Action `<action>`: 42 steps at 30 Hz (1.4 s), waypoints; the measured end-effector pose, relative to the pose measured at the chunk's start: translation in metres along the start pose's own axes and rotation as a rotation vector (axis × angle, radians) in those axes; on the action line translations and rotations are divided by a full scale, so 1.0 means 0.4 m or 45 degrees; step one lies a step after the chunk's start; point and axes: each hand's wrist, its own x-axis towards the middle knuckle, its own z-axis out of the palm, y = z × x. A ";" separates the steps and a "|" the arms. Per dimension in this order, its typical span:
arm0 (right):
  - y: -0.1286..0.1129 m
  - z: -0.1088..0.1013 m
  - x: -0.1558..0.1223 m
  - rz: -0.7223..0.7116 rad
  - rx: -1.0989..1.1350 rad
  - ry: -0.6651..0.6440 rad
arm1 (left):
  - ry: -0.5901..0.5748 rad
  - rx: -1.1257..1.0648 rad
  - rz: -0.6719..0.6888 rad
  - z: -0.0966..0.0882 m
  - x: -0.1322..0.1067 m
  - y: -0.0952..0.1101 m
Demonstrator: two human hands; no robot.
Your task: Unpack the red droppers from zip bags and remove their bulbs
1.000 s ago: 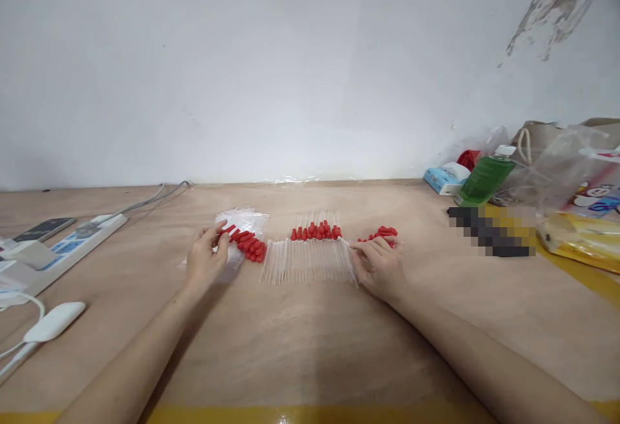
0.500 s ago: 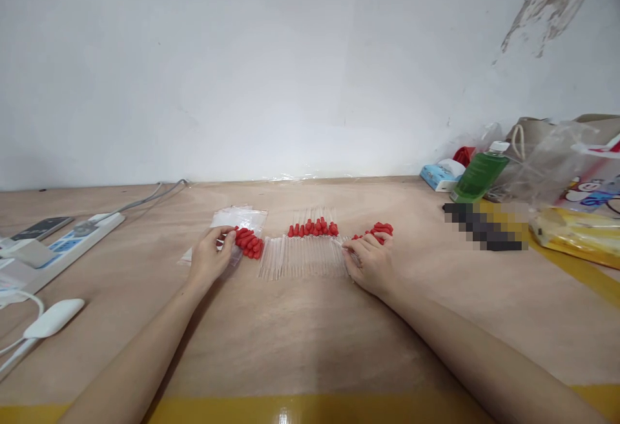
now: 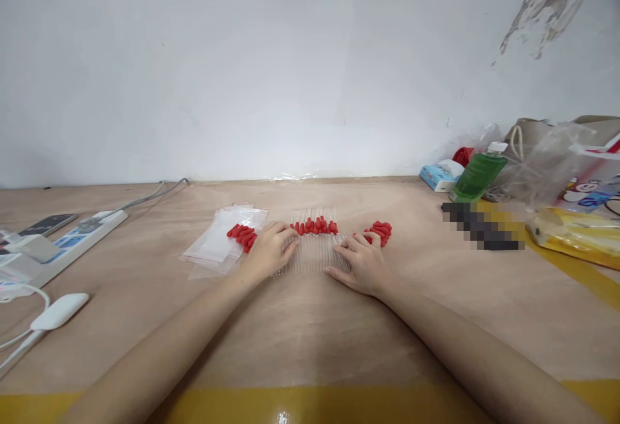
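A row of thin clear tubes point(image 3: 312, 257) lies side by side on the table between my hands. Along its far edge are red rubber bulbs point(image 3: 317, 224), with more clear tubes reaching out behind them. My left hand point(image 3: 270, 250) lies at the row's left end, thumb apart from the fingers, covering the outer tubes. At the right end rests my right hand point(image 3: 361, 262), fingers spread over the tubes. One pile of red bulbs point(image 3: 241, 237) sits beyond my left hand; another pile of red bulbs point(image 3: 382, 232) is just past my right fingers, partly hidden.
Flat clear plastic bags point(image 3: 213, 243) lie left of the row. A power strip point(image 3: 87, 237) with plugs and a phone point(image 3: 46, 225) are farther left. At the right are a green bottle point(image 3: 479, 173), a tissue pack point(image 3: 438, 177) and a yellow package point(image 3: 576, 233).
My left hand has moved right from the left pile of red bulbs to the tubes' left end, uncovering the plastic bags. My right hand has shifted slightly left, its fingers spreading over the tubes.
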 end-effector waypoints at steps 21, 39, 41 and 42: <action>0.076 -0.011 -0.013 -0.250 -0.041 -0.114 | 0.236 -0.202 -0.285 0.094 0.095 0.051; -0.044 0.022 -0.012 -0.333 0.175 0.205 | 0.012 -0.627 -0.015 0.004 -0.137 0.065; -0.052 0.020 -0.015 -0.353 0.192 0.188 | -0.056 -0.580 0.005 0.004 -0.136 0.076; -0.056 0.019 -0.015 -0.364 0.196 0.187 | -0.080 -0.558 0.016 0.005 -0.138 0.078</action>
